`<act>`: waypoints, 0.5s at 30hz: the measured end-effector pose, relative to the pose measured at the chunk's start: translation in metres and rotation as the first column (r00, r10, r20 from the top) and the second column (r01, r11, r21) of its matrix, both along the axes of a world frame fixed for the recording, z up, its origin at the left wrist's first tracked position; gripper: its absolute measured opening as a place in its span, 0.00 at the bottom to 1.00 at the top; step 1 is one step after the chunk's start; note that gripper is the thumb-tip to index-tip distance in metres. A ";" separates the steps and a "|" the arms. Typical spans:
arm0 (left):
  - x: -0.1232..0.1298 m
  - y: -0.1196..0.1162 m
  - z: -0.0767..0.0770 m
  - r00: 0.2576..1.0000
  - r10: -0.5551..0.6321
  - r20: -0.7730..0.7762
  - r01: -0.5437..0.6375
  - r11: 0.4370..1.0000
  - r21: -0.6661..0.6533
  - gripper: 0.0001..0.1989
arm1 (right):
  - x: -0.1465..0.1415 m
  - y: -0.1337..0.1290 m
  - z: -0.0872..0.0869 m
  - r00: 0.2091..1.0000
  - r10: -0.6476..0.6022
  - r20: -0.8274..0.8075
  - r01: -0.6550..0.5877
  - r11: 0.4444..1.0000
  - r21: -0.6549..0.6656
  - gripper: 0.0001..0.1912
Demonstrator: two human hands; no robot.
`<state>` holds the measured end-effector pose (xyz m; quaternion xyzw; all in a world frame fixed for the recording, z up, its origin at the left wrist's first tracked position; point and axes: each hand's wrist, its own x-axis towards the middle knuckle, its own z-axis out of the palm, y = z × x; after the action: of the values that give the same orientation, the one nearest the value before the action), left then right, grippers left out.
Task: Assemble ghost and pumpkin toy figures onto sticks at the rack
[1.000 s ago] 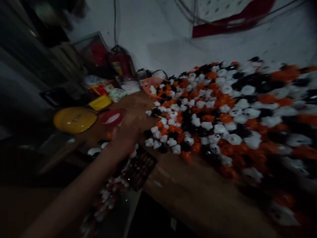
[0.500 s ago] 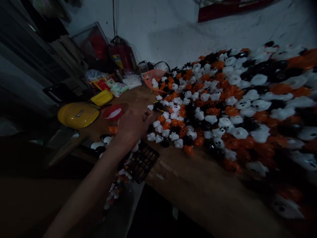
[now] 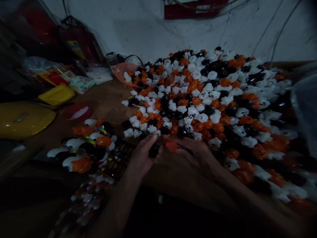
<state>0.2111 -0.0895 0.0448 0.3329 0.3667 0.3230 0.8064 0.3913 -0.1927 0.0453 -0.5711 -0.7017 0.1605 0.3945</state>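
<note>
Side by side in front of the heap, my two hands nearly meet over the wooden table point(image 3: 170, 178). My left hand point(image 3: 143, 153) is closed round a small black figure point(image 3: 154, 150). An orange-red piece point(image 3: 171, 146) shows at the fingertips of my right hand point(image 3: 195, 148), whose fingers are curled round it. Blur and dim light hide its exact kind. Beyond them spreads a big heap of small white ghost, orange pumpkin and black figures point(image 3: 189, 110). A smaller cluster of such figures point(image 3: 81, 147) lies left of my left hand, beside a black grid tray point(image 3: 119, 158).
An orange basket point(image 3: 121, 74) lies tipped at the heap's far left. Further left are a red dish point(image 3: 78, 111), a yellow box point(image 3: 56, 95), a yellow helmet-like object point(image 3: 26, 119) and a wipes pack point(image 3: 81, 84). More figures point(image 3: 86, 198) sit below the table edge. A translucent bin point(image 3: 305, 109) stands right.
My left hand has drawn back from the heap's left side towards me, and my right hand has come into view beside it. The view has turned to the right.
</note>
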 end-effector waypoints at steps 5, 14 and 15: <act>-0.008 -0.001 -0.006 0.969 0.133 -0.207 -0.100 0.982 0.163 0.26 | -0.038 0.023 -0.011 0.994 0.070 0.081 -0.062 0.993 -0.098 0.16; -0.006 0.005 -0.012 0.954 -0.002 -0.300 0.064 0.978 0.199 0.18 | -0.013 0.021 -0.011 0.969 0.037 0.245 -0.011 0.994 -0.107 0.15; -0.007 0.005 -0.012 0.950 -0.014 -0.311 0.081 0.976 0.204 0.18 | -0.012 0.021 -0.010 0.966 0.051 0.254 -0.023 0.994 -0.111 0.15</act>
<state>0.2043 -0.0846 0.0330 0.4730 0.4426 0.2853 0.7064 0.3797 -0.1713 0.0349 -0.5942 -0.7478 0.1298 0.2662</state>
